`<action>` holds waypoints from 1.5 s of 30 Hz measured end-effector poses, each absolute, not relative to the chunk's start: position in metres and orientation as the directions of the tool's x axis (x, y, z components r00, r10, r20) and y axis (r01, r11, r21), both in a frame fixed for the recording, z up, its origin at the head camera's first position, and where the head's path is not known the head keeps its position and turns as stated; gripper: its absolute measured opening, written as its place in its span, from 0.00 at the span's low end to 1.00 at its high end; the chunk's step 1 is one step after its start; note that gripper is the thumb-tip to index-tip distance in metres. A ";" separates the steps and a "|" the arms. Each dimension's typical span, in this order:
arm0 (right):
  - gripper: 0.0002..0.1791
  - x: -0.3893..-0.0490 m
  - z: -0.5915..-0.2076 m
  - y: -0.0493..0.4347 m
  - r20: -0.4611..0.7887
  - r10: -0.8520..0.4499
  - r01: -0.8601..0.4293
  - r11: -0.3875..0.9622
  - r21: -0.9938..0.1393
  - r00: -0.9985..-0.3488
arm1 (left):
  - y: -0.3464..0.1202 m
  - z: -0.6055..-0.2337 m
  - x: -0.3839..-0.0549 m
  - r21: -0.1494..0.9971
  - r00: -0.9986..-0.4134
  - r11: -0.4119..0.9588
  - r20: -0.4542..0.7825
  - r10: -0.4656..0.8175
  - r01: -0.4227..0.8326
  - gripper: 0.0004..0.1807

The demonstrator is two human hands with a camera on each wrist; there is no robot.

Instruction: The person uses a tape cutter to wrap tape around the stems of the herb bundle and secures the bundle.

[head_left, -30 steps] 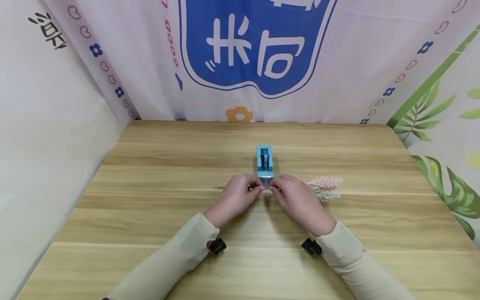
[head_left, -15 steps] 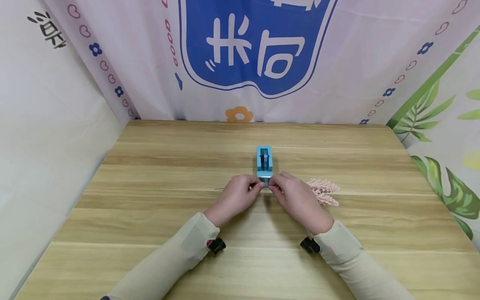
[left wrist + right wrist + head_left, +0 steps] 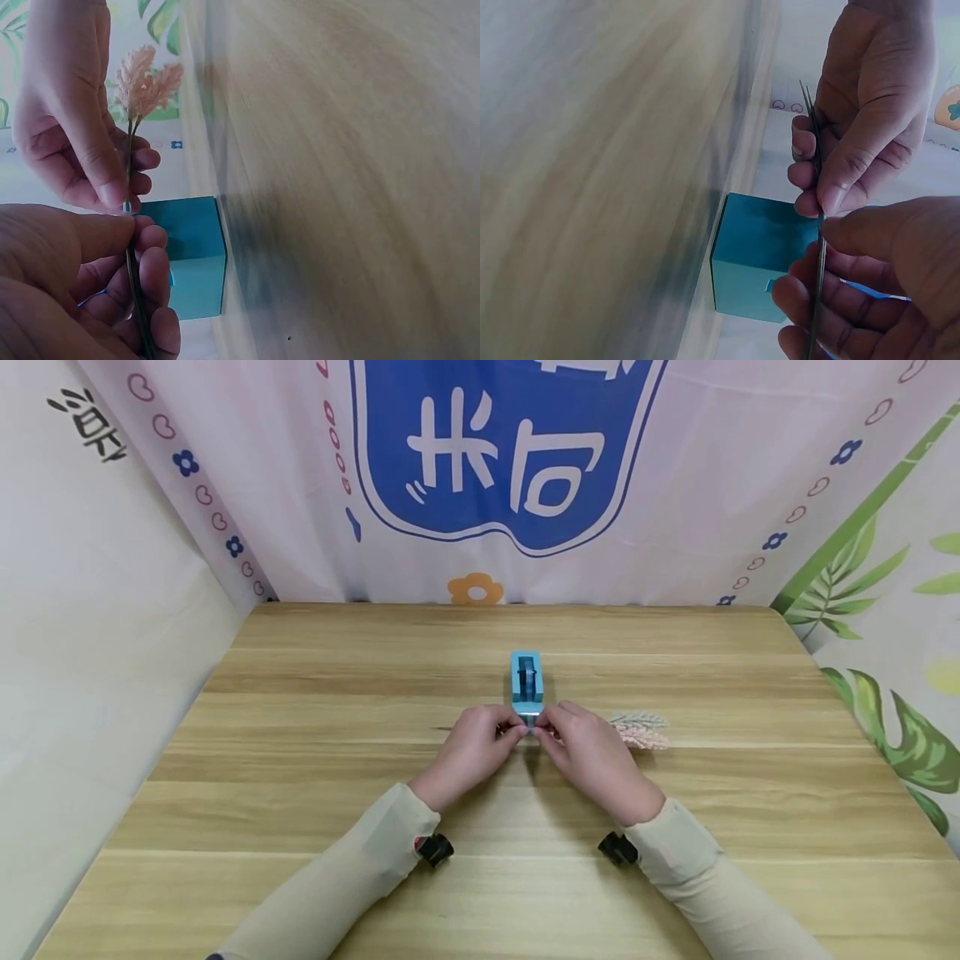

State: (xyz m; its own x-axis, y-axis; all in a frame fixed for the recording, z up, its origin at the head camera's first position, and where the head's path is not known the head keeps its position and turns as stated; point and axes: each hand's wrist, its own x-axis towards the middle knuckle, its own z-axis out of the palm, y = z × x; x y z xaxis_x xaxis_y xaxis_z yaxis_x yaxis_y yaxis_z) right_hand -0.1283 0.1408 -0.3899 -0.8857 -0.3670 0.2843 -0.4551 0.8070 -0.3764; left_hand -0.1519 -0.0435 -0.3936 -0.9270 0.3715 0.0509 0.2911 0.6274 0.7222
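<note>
A small bunch of artificial flower sprigs [image 3: 641, 737] lies crosswise between the hands, pink and pale-green heads to the right. The left hand [image 3: 474, 743] pinches its thin dark stems [image 3: 815, 142] between thumb and fingers. Close beside it, the right hand [image 3: 592, 758] pinches the same stems nearer the heads, thumbtips almost touching. A small shiny band [image 3: 127, 206], seemingly tape, shows on the stems between the thumbs in the left wrist view. Just behind the fingers stands a blue tape dispenser [image 3: 527, 677] with a roll in it. Fingers hide most of the stems' middle.
The wooden table [image 3: 300, 693] spreads out around the hands. A printed curtain [image 3: 315, 552] hangs along its back edge, with a white wall cover [image 3: 97, 610] to the left and a leaf-patterned one [image 3: 885, 610] to the right.
The sprigs have turned about their stems: pale green was below pink, then only pink showed, and now pale green lies above pink. The heads have shifted slightly left; both hands barely moved.
</note>
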 end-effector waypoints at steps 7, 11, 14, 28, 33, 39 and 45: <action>0.09 -0.132 -0.391 0.137 0.264 -0.326 -0.412 0.812 -0.413 -0.908 | -0.044 -0.396 -0.152 0.738 -0.927 0.602 0.086 0.365 0.305 0.07; 0.11 -0.135 -0.391 0.134 0.218 -0.295 -0.366 0.802 -0.473 -0.930 | -0.044 -0.397 -0.152 0.746 -0.929 0.591 0.102 0.355 0.307 0.06; 0.12 -0.138 -0.390 0.133 0.166 -0.271 -0.317 0.777 -0.544 -0.948 | -0.044 -0.398 -0.153 0.746 -0.929 0.588 0.110 0.355 0.313 0.05; 0.13 -0.143 -0.395 0.135 0.125 -0.265 -0.281 0.705 -0.651 -0.956 | -0.047 -0.398 -0.153 0.748 -0.931 0.583 0.128 0.341 0.317 0.09; 0.14 -0.143 -0.396 0.136 0.119 -0.260 -0.273 0.703 -0.656 -0.958 | -0.048 -0.394 -0.156 0.742 -0.949 0.604 0.138 0.283 0.289 0.10; 0.14 -0.144 -0.397 0.135 0.133 -0.253 -0.276 0.693 -0.666 -0.958 | -0.047 -0.393 -0.164 0.762 -0.958 0.592 0.139 0.249 0.264 0.08; 0.14 -0.144 -0.398 0.135 0.143 -0.251 -0.280 0.687 -0.671 -0.957 | -0.046 -0.396 -0.173 0.781 -0.956 0.567 0.124 0.268 0.260 0.19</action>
State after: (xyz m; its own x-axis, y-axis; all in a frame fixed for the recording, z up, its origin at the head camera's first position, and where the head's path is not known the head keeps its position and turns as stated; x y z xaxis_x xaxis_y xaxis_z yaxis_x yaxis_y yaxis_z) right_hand -0.1435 0.1354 -0.3976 -0.9575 -0.2507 0.1429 -0.2799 0.6865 -0.6711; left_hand -0.1730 -0.0457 -0.3956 -0.9556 0.2676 0.1236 0.2600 0.5674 0.7813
